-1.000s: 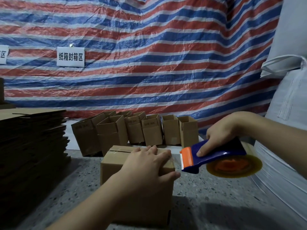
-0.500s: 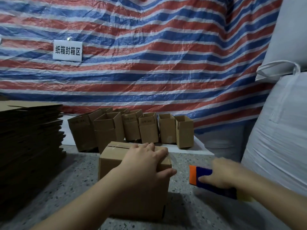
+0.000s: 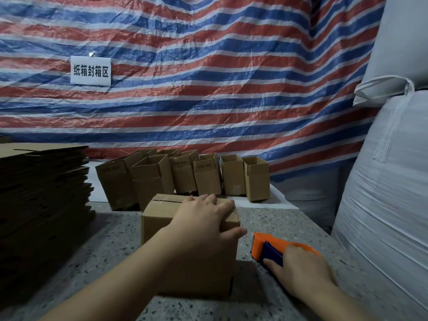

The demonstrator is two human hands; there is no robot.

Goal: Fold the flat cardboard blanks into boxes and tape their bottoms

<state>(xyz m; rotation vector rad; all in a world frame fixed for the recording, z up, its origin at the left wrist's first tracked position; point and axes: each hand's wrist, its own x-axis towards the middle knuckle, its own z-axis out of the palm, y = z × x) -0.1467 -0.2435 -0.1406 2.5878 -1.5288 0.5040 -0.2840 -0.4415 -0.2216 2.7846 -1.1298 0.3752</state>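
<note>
Resting flat on taped top of box [image 3: 185, 251], left hand [image 3: 203, 223] has fingers spread, thumb over near right edge; box stands on table [image 3: 273, 218] beneath it. Right hand [image 3: 301, 269] grips tape dispenser [image 3: 266, 247], right of box, down at table; roll hidden behind hand, contact with table unclear. Beyond left hand: row of open boxes [image 3: 185, 177], print illegible. Far left of it: blank stack [image 3: 41, 193], lower part dark, cut off. Versus 0.5 s ago: dispenser nearer box, left hand unmoved.
</note>
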